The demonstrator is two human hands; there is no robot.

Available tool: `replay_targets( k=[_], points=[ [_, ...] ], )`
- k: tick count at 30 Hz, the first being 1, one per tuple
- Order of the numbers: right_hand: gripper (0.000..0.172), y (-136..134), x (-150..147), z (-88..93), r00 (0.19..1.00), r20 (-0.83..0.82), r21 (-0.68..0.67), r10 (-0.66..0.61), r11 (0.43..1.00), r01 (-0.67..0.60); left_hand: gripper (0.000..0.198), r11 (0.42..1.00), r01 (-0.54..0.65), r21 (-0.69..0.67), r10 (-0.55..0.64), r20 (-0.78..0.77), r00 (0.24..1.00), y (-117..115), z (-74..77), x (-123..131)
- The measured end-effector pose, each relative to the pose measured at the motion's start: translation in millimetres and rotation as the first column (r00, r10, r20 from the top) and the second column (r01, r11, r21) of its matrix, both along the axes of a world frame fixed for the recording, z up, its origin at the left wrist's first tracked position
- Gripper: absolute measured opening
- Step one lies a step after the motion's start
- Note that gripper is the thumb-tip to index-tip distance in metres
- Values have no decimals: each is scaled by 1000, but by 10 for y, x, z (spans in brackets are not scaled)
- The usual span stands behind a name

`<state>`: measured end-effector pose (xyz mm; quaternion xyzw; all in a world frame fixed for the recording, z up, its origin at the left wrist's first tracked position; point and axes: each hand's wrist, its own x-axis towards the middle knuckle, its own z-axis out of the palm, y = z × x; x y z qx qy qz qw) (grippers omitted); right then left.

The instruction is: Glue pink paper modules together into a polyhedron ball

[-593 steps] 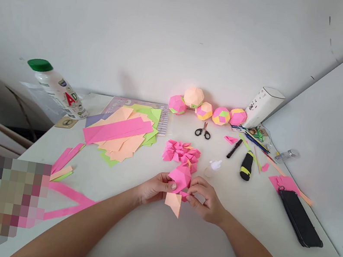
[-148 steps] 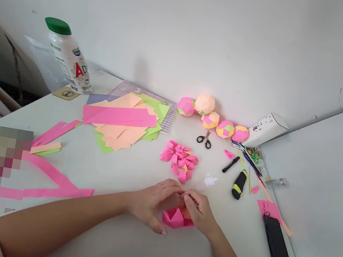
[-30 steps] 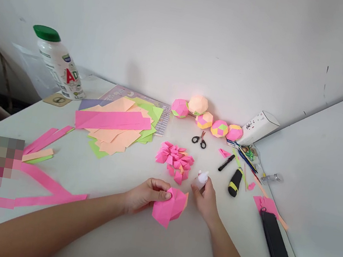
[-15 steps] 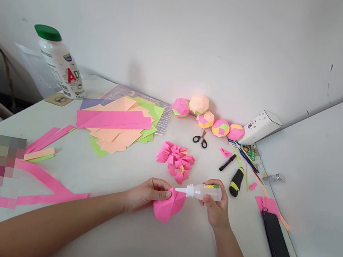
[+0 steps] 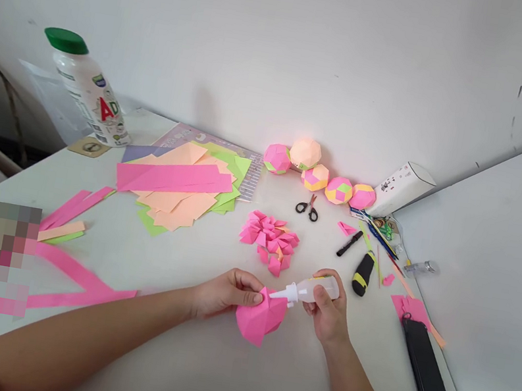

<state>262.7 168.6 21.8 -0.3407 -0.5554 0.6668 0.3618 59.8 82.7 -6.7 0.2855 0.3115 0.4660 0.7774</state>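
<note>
My left hand (image 5: pixel 224 293) is closed on a partly built pink folded-paper ball (image 5: pixel 260 319), held just above the white table (image 5: pixel 211 374). My right hand (image 5: pixel 328 313) grips a small clear glue bottle (image 5: pixel 312 291) lying sideways, its white nozzle touching the top edge of the pink ball. Just beyond my hands lies a heap of pink folded paper pieces (image 5: pixel 270 239).
Sheets of pink, peach and green paper (image 5: pixel 177 185) lie at the left, with pink strips (image 5: pixel 73 271) nearer. Several finished paper balls (image 5: pixel 317 175) line the wall. Scissors (image 5: pixel 307 208), a marker (image 5: pixel 349 243), a black-yellow cutter (image 5: pixel 362 274), a black phone (image 5: pixel 427 365), a white carton (image 5: pixel 402 187) and a green-capped bottle (image 5: pixel 86 89) stand around.
My right hand picked the glue bottle up off the table, turned it sideways and brought its nozzle to the pink ball. My left hand kept holding the ball.
</note>
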Motion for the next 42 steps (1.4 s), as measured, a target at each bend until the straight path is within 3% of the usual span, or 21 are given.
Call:
replay_targets(
  k=[20,27,42],
  points=[
    [36,-7,-6,27,1000,-14,-49,18,999,-18,18,997,38,67,-34,-61,998,-6,55,-4],
    [38,-9,4,12,1000,21,-39,22,999,-21,16,995,25,95,-13,-127,992,1,0,-12],
    [35,-19,-15,11,1000,-4,-80,23,997,-24,14,995,66,77,-59,-82,995,-4,-23,-18]
  ],
)
